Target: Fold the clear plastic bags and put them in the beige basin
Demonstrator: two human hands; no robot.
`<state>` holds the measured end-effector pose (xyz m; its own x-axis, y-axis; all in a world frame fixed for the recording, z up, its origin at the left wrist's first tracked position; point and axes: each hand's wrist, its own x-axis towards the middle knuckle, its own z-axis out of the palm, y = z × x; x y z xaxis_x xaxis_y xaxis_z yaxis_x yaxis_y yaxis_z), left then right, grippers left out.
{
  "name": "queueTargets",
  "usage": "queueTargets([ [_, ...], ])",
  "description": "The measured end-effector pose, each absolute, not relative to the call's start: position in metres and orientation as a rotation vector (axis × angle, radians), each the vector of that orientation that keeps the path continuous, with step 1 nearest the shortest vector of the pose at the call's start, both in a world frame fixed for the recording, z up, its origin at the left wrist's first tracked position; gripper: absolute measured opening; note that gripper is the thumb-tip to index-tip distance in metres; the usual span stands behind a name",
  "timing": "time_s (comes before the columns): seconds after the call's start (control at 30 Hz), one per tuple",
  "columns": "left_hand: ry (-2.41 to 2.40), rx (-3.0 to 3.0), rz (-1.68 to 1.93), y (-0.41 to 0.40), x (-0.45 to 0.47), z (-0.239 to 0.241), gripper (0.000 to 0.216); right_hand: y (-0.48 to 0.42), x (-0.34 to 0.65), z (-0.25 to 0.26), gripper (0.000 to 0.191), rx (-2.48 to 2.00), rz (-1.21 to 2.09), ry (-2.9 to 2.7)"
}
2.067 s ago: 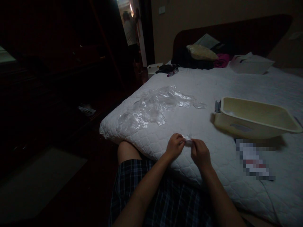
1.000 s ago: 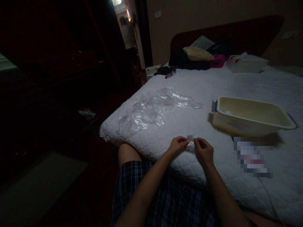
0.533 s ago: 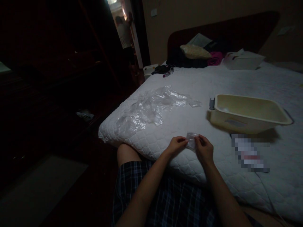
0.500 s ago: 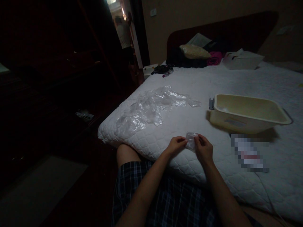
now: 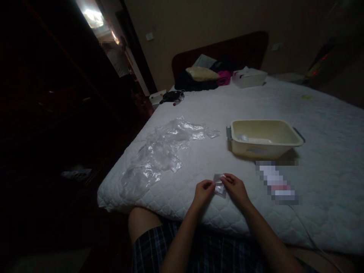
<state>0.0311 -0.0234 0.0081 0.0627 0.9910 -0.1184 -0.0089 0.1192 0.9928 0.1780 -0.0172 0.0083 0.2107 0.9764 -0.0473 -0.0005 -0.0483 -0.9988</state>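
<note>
At far left, on a dark floor, a pale item (image 5: 76, 173), too dim to make out. Farther right, in a bright doorway, 1 person (image 5: 117, 62) in a light top. Next, spread over the near left of a white quilted bed (image 5: 204, 155), a heap of crumpled clear plastic (image 5: 159, 151). At centre, near the front edge, 1 small piece of clear plastic (image 5: 220, 189), held between 2 hands: pinched by the left hand (image 5: 203, 192) at its left side, and by the right hand (image 5: 235, 189) near its upper right. Contact with the bedding hard to tell. Farther right, upright on the bed, a cream tub (image 5: 273, 150) with 2 grey handles. Just in front, a pixelated flat item (image 5: 275, 184) with a pale cable (image 5: 307, 228) running toward the bottom right.
</note>
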Motion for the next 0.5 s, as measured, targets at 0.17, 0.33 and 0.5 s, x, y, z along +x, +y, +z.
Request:
queueTargets([
  [0.17, 1.492, 1.691, 1.081, -0.004, 0.031, 0.02, 0.027, 0.005, 0.221, 0.045, 0.029, -1.395, 0.934, -0.902],
  [0.33, 1.85, 2.357, 1.115, 0.031, 0.022, 0.0, 0.029, 0.051, 0.3, 0.111, 0.046, -1.381, 0.66, -0.844],
  [0.5, 1.971, 2.494, 1.001, 0.04, 0.017, -0.022, 0.03, 0.112, 0.341, 0.153, 0.041, -1.441, 0.588, -0.921],
])
